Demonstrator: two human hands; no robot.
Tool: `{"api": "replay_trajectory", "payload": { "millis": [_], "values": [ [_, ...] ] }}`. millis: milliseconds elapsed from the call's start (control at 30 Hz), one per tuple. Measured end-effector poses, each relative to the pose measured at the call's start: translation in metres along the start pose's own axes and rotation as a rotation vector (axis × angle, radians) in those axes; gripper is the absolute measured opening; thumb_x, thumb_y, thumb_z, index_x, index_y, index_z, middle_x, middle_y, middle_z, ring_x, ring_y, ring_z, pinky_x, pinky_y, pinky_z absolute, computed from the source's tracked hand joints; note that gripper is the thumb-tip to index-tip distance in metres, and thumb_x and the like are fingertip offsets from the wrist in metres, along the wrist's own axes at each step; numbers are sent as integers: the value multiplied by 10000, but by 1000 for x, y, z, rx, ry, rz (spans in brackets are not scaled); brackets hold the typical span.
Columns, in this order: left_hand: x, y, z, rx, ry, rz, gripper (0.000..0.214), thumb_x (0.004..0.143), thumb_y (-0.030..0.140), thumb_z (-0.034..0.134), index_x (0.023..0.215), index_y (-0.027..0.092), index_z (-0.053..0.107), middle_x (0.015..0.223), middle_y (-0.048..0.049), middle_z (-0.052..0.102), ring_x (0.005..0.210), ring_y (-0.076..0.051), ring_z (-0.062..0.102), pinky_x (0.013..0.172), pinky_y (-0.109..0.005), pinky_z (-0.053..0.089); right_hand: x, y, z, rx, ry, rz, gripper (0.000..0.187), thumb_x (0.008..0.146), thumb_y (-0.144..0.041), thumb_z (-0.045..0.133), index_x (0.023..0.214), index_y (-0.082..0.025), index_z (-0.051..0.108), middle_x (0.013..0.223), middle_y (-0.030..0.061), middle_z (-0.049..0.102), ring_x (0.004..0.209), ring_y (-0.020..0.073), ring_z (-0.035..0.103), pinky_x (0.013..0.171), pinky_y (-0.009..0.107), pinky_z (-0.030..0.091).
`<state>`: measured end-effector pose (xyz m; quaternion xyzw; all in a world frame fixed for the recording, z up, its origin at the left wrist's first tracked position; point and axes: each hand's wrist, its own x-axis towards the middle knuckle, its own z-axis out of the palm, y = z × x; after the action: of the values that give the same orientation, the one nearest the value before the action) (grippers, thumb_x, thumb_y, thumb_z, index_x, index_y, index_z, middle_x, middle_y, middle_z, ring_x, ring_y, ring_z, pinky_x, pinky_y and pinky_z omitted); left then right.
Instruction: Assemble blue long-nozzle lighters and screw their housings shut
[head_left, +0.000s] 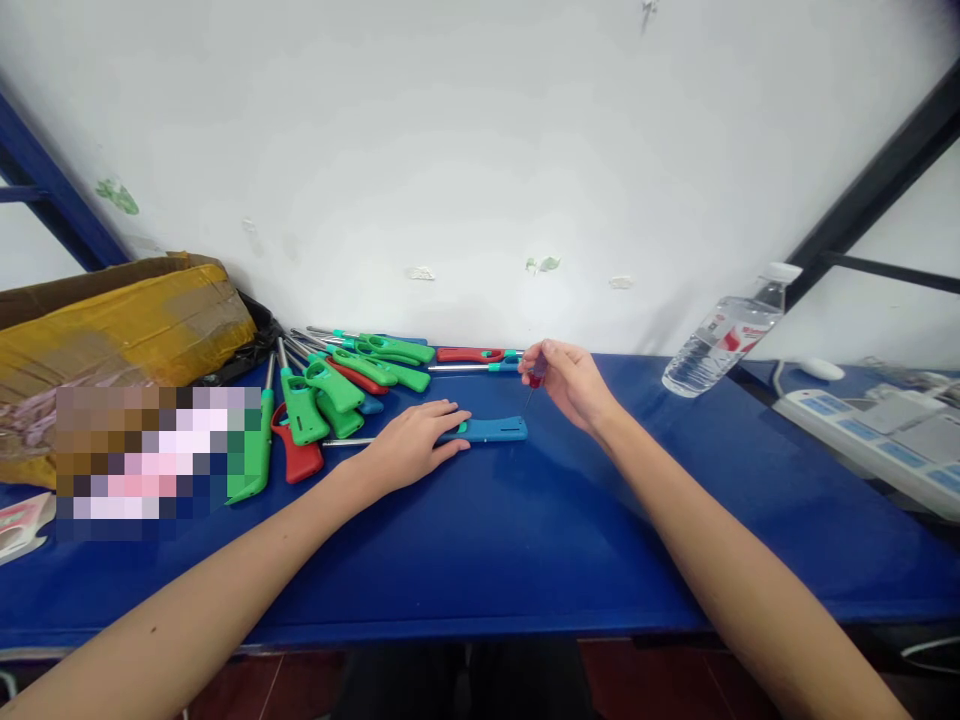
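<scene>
A blue long-necked lighter [495, 429] lies on the blue table, its metal nozzle pointing left. My left hand [412, 440] covers its middle, fingers over the trigger part and thumb along the near side, holding it against the tabletop. Pinched in my right hand [574, 380] is a small screwdriver with a red handle [537, 376]. Its thin shaft points down toward the lighter's right end; whether the tip touches is too small to tell. Just behind my hands, a red lighter [469, 355] and a second blue lighter [480, 368] lie side by side near the wall.
Several green and red lighters [337, 385] are heaped left of my left hand. A taped cardboard box [127, 325] stands at the far left beside a blurred-out patch. To the right are a tilted water bottle [724, 335] and a white power strip [870, 440].
</scene>
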<state>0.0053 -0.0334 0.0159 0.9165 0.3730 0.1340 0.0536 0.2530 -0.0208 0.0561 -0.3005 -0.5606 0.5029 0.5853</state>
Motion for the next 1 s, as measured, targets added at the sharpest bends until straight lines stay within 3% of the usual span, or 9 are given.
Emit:
{"api": "replay_trajectory", "payload": {
  "millis": [200, 367, 467, 533, 600, 667, 733, 833, 1000],
  "values": [
    [0, -1, 1, 6, 4, 3, 469, 955, 431, 492, 1360, 199, 538, 1393, -140, 531, 1301, -295, 490, 1073, -447, 415, 0, 3, 3, -49, 94, -76, 297, 704, -477, 781, 751, -187, 741, 740, 40, 715, 693, 141, 629, 660, 275, 494],
    [-1, -1, 1, -14, 24, 10, 468, 955, 449, 485, 1351, 207, 547, 1390, -138, 535, 1294, -302, 498, 1069, -461, 421, -1, -3, 3, 123, 48, 81, 222, 744, -428, 727, 779, -213, 685, 872, 50, 745, 810, 180, 673, 734, 307, 526],
    [0, -1, 1, -13, 21, 10, 469, 955, 447, 486, 1352, 205, 547, 1389, -141, 534, 1295, -306, 497, 1067, -465, 422, -2, -7, 2, 226, -25, 158, 183, 773, -398, 653, 803, -218, 672, 786, 29, 723, 754, 175, 656, 732, 322, 534],
    [0, -2, 2, -14, 24, 13, 470, 955, 447, 485, 1353, 206, 545, 1386, -140, 537, 1292, -305, 499, 1065, -462, 424, -2, -10, 2, 246, -50, 160, 168, 796, -373, 614, 750, -217, 656, 582, -20, 606, 594, 140, 578, 693, 311, 528],
    [-1, -3, 3, -25, 36, 18, 472, 954, 459, 482, 1352, 213, 546, 1385, -135, 540, 1287, -300, 506, 1066, -455, 424, -3, -11, 4, 235, -57, 159, 199, 820, -364, 593, 687, -219, 625, 445, -70, 385, 455, 110, 422, 638, 296, 510],
    [-1, -3, 4, -34, 43, 21, 476, 954, 469, 478, 1353, 218, 545, 1385, -131, 541, 1291, -294, 502, 1073, -451, 416, -3, -11, 5, 222, -62, 160, 245, 839, -391, 575, 665, -221, 607, 440, -86, 236, 413, 100, 295, 587, 288, 483],
    [-1, -3, 4, -32, 39, 18, 479, 955, 471, 476, 1355, 215, 542, 1387, -134, 540, 1303, -291, 491, 1078, -452, 409, -4, -11, 6, 225, -65, 152, 285, 855, -429, 542, 672, -221, 607, 467, -82, 197, 419, 103, 248, 560, 289, 459],
    [-1, -3, 4, -17, 25, 14, 475, 957, 453, 481, 1359, 206, 538, 1389, -143, 536, 1310, -293, 483, 1078, -453, 408, -3, -8, 6, 251, -51, 136, 269, 855, -428, 542, 691, -225, 608, 497, -72, 226, 446, 113, 265, 577, 301, 456],
    [-1, -2, 3, -29, 39, 19, 476, 957, 465, 477, 1352, 210, 547, 1386, -137, 539, 1297, -300, 496, 1071, -456, 416, 0, -4, -4, 227, -99, 137, 257, 788, -446, 699, 707, -217, 613, 587, -48, 451, 547, 111, 446, 652, 289, 472]
  ]
}}
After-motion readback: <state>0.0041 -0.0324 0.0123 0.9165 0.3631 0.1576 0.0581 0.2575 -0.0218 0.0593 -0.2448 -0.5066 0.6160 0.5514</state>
